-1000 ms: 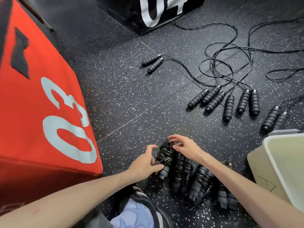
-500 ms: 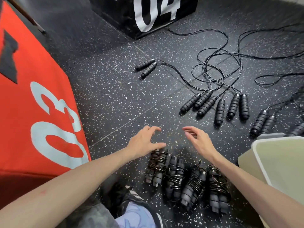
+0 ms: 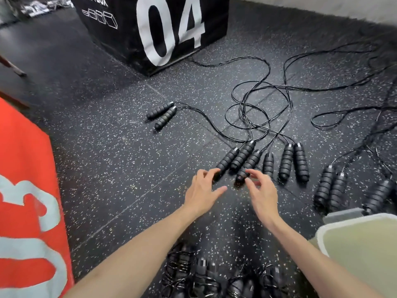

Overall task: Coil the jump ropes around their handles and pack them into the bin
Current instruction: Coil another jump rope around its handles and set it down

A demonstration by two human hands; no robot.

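Several uncoiled jump ropes lie on the speckled black floor, their ribbed black handles [image 3: 242,157] in a row and their thin cords [image 3: 253,108] tangled beyond. My left hand [image 3: 203,191] is open, its fingertips at the near end of the leftmost handle. My right hand [image 3: 261,190] is open too, fingers curled just over the near end of another handle [image 3: 247,166]. Several coiled ropes [image 3: 206,278] lie in a row near me between my forearms. The pale bin [image 3: 322,235] stands at the lower right.
A red box marked 03 [image 3: 28,201] stands at the left and a black box marked 04 [image 3: 163,29] at the back. One separate pair of handles [image 3: 162,114] lies apart at centre left. More handles [image 3: 330,188] lie next to the bin.
Both hands let go of the coiled rope set down in the row and reached forward to the uncoiled handles. The view has tilted forward with them.
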